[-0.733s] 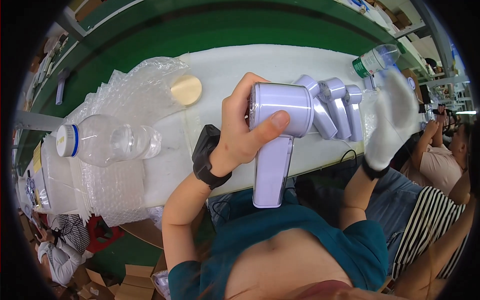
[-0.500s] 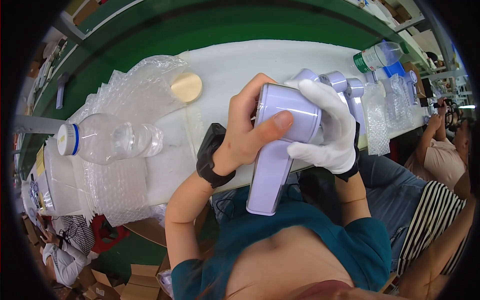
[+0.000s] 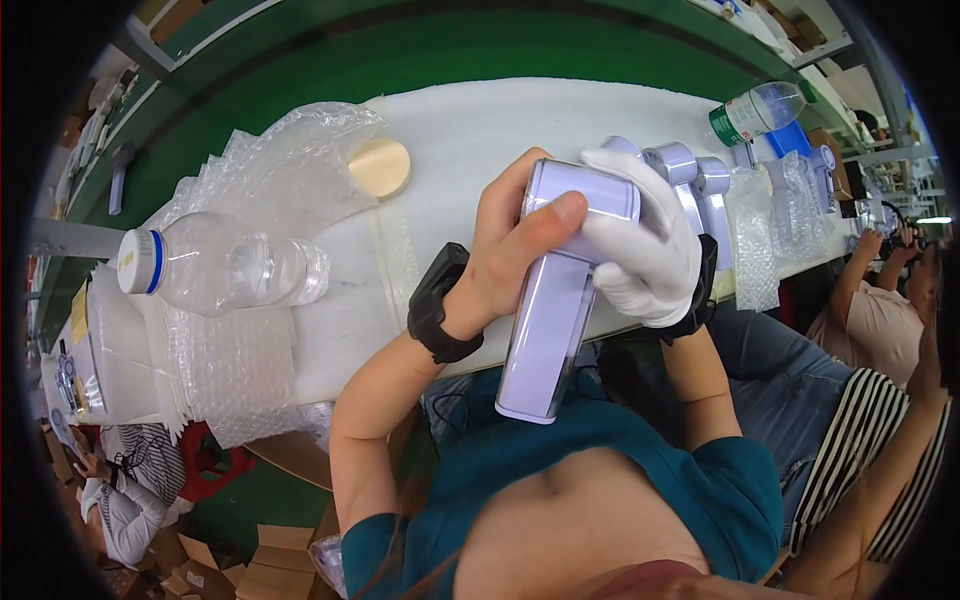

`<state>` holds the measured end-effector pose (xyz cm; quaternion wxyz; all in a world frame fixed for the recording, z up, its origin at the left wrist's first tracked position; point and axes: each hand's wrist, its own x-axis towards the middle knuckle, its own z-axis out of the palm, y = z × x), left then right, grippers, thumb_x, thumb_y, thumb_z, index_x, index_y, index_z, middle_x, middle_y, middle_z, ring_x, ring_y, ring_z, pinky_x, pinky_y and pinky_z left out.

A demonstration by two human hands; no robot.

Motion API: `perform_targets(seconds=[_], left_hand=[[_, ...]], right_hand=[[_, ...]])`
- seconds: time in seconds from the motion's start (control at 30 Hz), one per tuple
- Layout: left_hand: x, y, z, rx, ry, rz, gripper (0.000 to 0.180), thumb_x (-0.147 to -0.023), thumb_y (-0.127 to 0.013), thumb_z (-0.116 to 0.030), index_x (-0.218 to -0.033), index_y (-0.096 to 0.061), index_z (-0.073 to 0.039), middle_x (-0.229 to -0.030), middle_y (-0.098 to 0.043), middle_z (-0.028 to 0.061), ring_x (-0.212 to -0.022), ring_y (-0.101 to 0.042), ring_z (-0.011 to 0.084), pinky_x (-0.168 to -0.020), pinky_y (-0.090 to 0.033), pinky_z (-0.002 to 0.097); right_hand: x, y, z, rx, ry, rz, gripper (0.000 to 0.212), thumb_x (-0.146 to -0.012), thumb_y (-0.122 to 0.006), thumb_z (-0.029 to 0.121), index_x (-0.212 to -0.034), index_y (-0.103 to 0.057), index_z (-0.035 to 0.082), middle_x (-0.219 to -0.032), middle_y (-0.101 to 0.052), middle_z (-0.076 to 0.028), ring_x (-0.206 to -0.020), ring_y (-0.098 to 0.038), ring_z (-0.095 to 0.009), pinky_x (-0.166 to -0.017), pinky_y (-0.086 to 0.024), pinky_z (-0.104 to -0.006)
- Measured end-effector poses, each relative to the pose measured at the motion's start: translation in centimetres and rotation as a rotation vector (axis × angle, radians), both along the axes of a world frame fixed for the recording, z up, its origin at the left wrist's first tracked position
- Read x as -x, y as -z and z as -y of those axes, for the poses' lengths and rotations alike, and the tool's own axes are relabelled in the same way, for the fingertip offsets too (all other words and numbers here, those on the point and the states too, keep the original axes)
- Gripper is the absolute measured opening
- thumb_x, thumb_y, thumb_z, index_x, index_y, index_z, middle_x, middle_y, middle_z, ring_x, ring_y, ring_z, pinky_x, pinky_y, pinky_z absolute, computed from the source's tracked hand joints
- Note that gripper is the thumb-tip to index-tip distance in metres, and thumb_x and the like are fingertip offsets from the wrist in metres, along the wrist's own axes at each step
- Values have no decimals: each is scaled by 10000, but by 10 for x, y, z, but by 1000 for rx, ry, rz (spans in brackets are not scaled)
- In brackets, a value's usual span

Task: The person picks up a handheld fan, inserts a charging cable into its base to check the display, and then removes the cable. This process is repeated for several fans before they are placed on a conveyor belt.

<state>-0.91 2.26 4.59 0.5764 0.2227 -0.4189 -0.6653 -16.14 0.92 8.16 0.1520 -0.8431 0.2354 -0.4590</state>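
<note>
Over the table's near edge I hold a lavender hair-dryer-shaped device (image 3: 545, 340), its rounded head up and its long flat handle slanting down toward me. My bare left hand (image 3: 508, 240) grips the head from the left, thumb lying across its front. My right hand (image 3: 655, 240), in a white glove, is closed around the head's right end and covers it. Just beyond the glove, similar lavender devices (image 3: 712, 178) lie on the white table (image 3: 480, 120), partly hidden by my hand.
At left, a large clear bottle (image 3: 200, 265) lies on bubble-wrap bags (image 3: 240, 380), near a cream tape roll (image 3: 380, 168). More bubble wrap (image 3: 755, 240) and a green-capped bottle (image 3: 755, 112) are at right. A person in a striped top (image 3: 860, 450) sits close on my right.
My right hand's gloved fingers, spread around the head's end before, have curled in closer against it. The device has turned slightly, and my left hand has shifted a little to the right.
</note>
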Motion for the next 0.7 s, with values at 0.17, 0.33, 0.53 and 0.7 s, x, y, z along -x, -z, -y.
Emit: perform_targets(seconds=[0.17, 0.33, 0.53, 0.7], left_hand=[[2, -1, -1, 10, -28, -8, 320, -790, -580, -324, -836, -467, -28, -740, -509, 24, -684, -455, 58, -594, -365, 203], [1, -2, -1, -7, -17, -11, 328, -784, -589, -325, -841, -470, -24, -747, -514, 26, -687, -459, 61, -599, -371, 208], [2, -1, 0, 25, -55, 18, 356, -776, -594, -337, -873, -475, -16, -755, -519, 36, -699, -471, 70, -617, -388, 215], [-9, -7, 3, 20, -290, -44, 380, -783, -588, -345, -927, -476, -11, -785, -521, 45, -708, -483, 77, -634, -398, 216]], right_hand=[[-4, 11, 2, -9, -1, 71, 364, -690, -727, 218, -1008, -614, 81, -1086, -553, -198, -854, -608, -287, -702, -502, -314], [5, -3, -7, 30, 32, -219, 390, -710, -715, 199, -1027, -577, 18, -1064, -563, -198, -851, -606, -278, -734, -492, -308], [-9, 12, -4, -194, 23, 130, 417, -771, -676, 285, -1036, -548, -11, -1062, -567, -164, -824, -601, -222, -695, -487, -287], [-8, 10, -18, -1189, -86, -3, 499, -862, -540, 410, -1077, -509, -39, -977, -595, -119, -753, -594, -155, -619, -474, -250]])
